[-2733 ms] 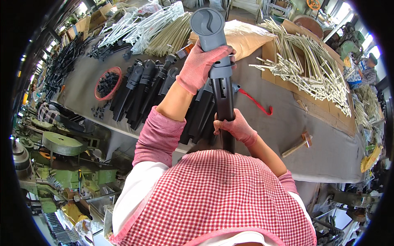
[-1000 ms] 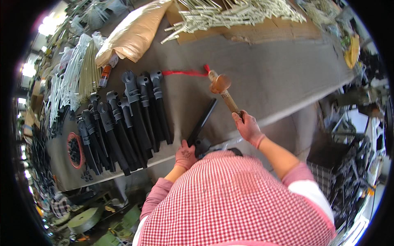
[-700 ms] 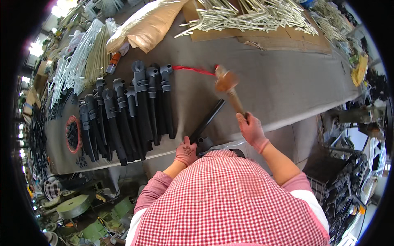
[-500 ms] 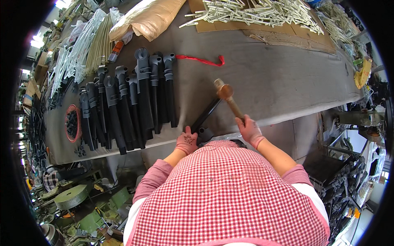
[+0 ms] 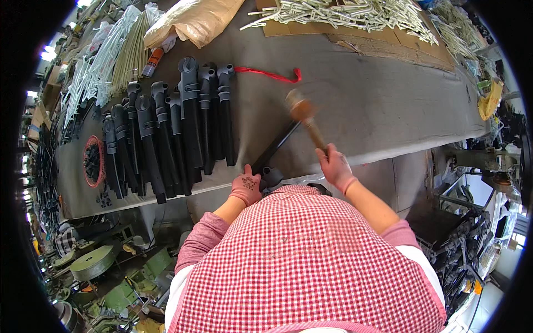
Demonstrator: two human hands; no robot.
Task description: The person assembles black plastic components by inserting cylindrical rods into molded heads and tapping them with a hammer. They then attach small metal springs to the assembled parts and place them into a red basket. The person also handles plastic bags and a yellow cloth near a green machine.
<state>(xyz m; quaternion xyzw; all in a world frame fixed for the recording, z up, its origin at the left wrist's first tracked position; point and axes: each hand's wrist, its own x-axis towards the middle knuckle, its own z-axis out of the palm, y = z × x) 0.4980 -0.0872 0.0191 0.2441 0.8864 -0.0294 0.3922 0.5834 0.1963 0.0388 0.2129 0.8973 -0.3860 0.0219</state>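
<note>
Brown mallet in right fingers, black tube against left fingers.

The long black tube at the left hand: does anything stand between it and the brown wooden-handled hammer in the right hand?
Nothing visible does. The brown hammer, gripped in the right hand, has its blurred head near the far end of the long black tube; contact is unclear.

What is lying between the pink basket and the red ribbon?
The head view shows a row of black tubes with grey heads between basket and ribbon.

R fingers curled, L prob. too
</note>
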